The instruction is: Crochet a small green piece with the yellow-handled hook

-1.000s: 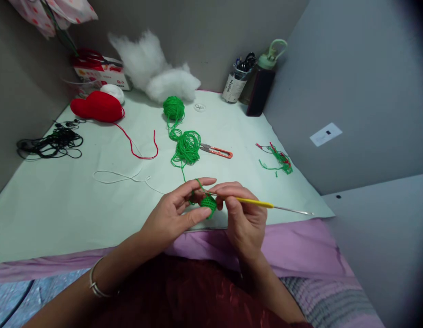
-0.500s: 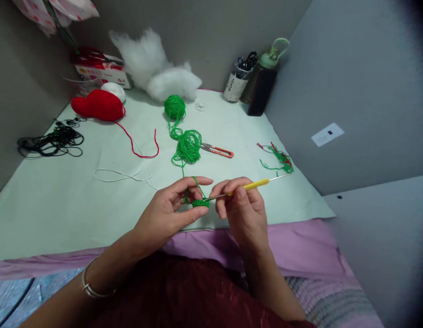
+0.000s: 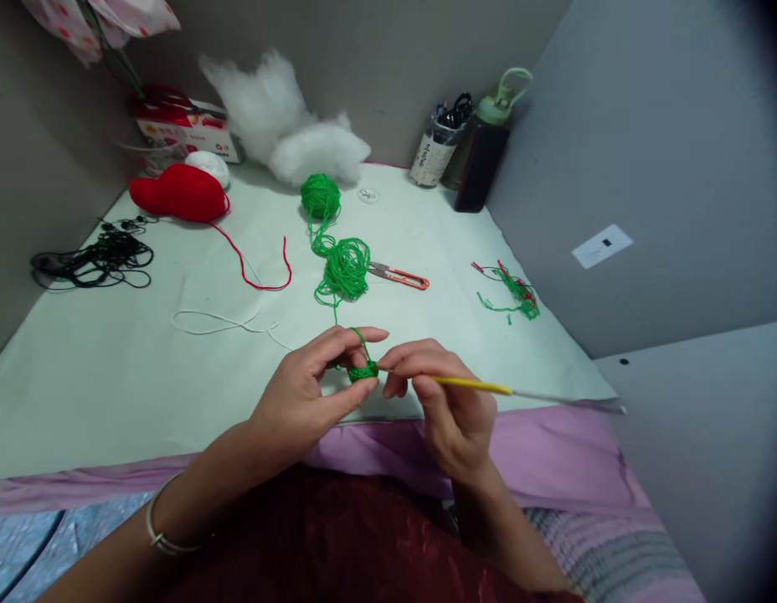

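Observation:
My left hand (image 3: 313,381) pinches a small green crochet piece (image 3: 362,372) between thumb and fingers. Green yarn passes over its raised index finger and runs back to a loose heap of green yarn (image 3: 346,268), which joins a green yarn ball (image 3: 321,196). In my right hand (image 3: 455,402) is a crochet hook with a yellow handle (image 3: 482,385), gripped between thumb and fingers. Its front tip is at the green piece, partly hidden by my fingers. The metal rear end points right, toward the table's edge.
Thread snips (image 3: 399,275) lie beside the yarn heap. Green and red yarn scraps (image 3: 517,293) are at right. Red yarn (image 3: 181,194), black cord (image 3: 100,258) and a white strand (image 3: 218,322) lie left. White stuffing (image 3: 288,126), a pen cup (image 3: 431,155) and a bottle (image 3: 494,109) stand behind.
My right hand has turned the hook, so its rear end has swung down and toward me. The green piece has shifted slightly left and tilted in my left hand.

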### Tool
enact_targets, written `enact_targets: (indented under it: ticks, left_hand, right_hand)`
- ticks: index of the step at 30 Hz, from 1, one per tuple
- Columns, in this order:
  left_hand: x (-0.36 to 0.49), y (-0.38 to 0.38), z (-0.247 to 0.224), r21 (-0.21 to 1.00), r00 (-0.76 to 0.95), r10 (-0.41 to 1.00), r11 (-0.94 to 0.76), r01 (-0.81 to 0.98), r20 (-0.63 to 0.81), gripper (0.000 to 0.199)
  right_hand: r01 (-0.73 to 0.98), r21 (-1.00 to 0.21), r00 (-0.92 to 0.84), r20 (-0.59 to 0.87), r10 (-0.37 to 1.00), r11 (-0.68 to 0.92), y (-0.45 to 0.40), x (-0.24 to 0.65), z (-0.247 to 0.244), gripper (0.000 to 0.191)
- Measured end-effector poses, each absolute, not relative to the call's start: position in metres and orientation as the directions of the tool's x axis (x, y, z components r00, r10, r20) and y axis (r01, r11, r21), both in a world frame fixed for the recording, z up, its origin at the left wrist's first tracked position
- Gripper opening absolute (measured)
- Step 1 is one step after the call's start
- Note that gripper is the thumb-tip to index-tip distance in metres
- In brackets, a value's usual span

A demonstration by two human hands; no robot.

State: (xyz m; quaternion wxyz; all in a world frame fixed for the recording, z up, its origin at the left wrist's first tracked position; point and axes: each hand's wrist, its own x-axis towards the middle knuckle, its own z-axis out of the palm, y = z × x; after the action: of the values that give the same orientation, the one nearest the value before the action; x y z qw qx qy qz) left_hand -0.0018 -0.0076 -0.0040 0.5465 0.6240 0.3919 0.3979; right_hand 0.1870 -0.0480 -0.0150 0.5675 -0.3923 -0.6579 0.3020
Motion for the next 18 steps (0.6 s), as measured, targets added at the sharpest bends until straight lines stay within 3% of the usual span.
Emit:
enact_targets:
  ticks: [6,10,11,13,15,18]
  left_hand:
    - [0.001,-0.012,-0.003,0.999,0.334,0.942,0.021,-0.050,-0.003,0.041]
    - [0.004,-0.012,-0.008,0.884,0.421,0.893,0.319,-0.341,-0.160,0.056]
    - [0.004,-0.010,-0.009,0.822,0.473,0.855,0.418,-0.386,-0.213,0.056]
    - [0.003,-0.007,-0.010,0.726,0.533,0.798,0.541,-0.424,-0.283,0.048]
    - [0.001,-0.005,-0.010,0.716,0.514,0.808,0.538,-0.444,-0.288,0.040]
    - [0.001,-0.005,-0.010,0.789,0.482,0.854,0.429,-0.439,-0.196,0.034]
  right_hand:
    - [0.498,-0.640,-0.084,0.636,0.767,0.585,-0.054,0.182,-0.027,0.028]
    - [0.639,-0.433,-0.130,0.753,0.645,0.635,-0.055,0.178,-0.036,0.043]
    - [0.617,-0.447,-0.118,0.762,0.637,0.648,-0.055,0.177,-0.036,0.044]
    - [0.524,-0.591,0.023,0.730,0.683,0.613,-0.054,0.176,-0.032,0.036]
    - [0.343,-0.742,0.183,0.655,0.733,0.576,-0.051,0.174,-0.026,0.026]
    - [0.089,-0.849,0.265,0.524,0.809,0.521,-0.045,0.170,-0.020,0.020]
